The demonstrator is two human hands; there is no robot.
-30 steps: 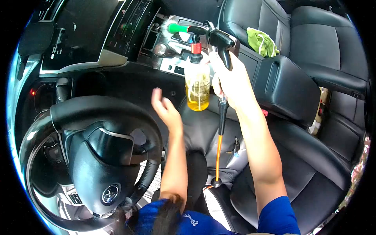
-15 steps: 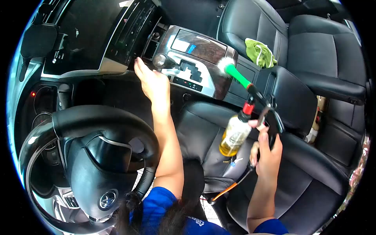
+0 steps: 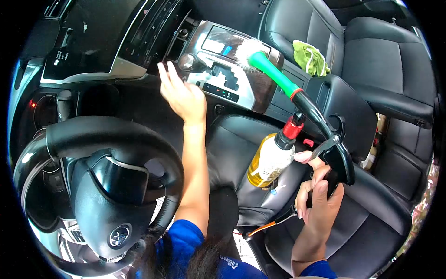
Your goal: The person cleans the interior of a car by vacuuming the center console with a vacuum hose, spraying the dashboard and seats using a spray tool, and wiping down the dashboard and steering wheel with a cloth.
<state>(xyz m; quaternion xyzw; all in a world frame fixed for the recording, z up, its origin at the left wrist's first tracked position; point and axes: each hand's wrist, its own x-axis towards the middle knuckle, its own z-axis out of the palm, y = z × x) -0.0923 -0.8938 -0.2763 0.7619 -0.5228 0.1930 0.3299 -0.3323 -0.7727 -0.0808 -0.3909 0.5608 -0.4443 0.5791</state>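
Note:
My right hand is wrapped around the black handle of an air cleaning gun, fingers at its metal trigger. A green nozzle with a ring of white bristles forms its front end, pointing toward the centre console. Under the gun hangs a clear bottle with a red collar and yellow liquid inside. My left hand is open, its fingers stretched out beside the gear shift knob, with nothing in it. From this angle I cannot tell whether it touches the console edge.
The steering wheel stands at the lower left, next to my left forearm. A green cloth lies by the passenger seat. An orange and black hose runs down from the gun. The armrest box sits behind the console.
The cleaning gun has come closer to the camera, its bristles shifting left and up across the console panel. My left hand has moved slightly down, its fingers spreading more.

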